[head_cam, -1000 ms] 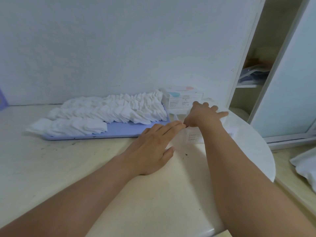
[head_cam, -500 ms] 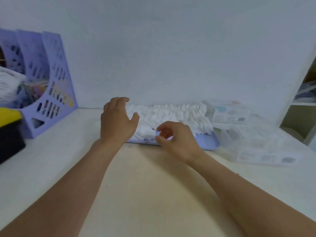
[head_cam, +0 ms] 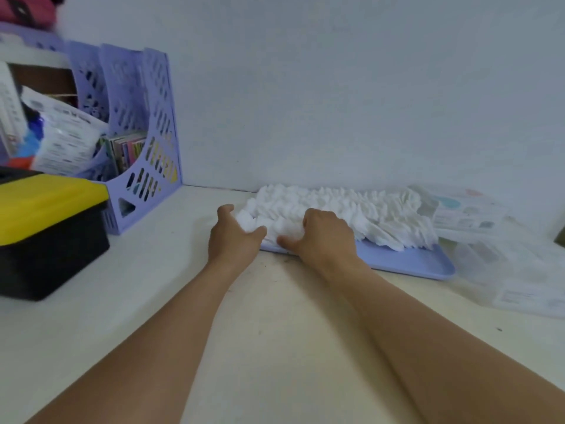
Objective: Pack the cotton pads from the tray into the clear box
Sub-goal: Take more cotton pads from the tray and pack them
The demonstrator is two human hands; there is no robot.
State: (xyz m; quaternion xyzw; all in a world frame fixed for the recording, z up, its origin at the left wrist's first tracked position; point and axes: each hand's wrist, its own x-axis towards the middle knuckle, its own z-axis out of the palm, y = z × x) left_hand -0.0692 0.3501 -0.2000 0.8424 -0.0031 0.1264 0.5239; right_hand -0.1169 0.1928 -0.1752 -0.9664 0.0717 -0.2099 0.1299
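Observation:
White cotton pads (head_cam: 345, 206) lie in overlapping rows on a lilac tray (head_cam: 406, 261) against the wall. My left hand (head_cam: 234, 237) cups the left end of the front row, fingers curled round the pads. My right hand (head_cam: 324, 237) presses in from the right side of the same bunch, thumb under it. Together both hands squeeze a stack of pads (head_cam: 275, 226) between them at the tray's left end. The clear box (head_cam: 526, 270) lies on the table to the right of the tray, apart from both hands.
A lilac file rack (head_cam: 143, 142) full of papers and packets stands at the back left. In front of it sits a black bin with a yellow lid (head_cam: 46, 237). A labelled clear pack (head_cam: 461, 209) leans behind the tray's right end.
Both hands left the clear box, moved left to the tray and closed round a bunch of pads at its left end. The view swung left, bringing the file rack and bin into sight.

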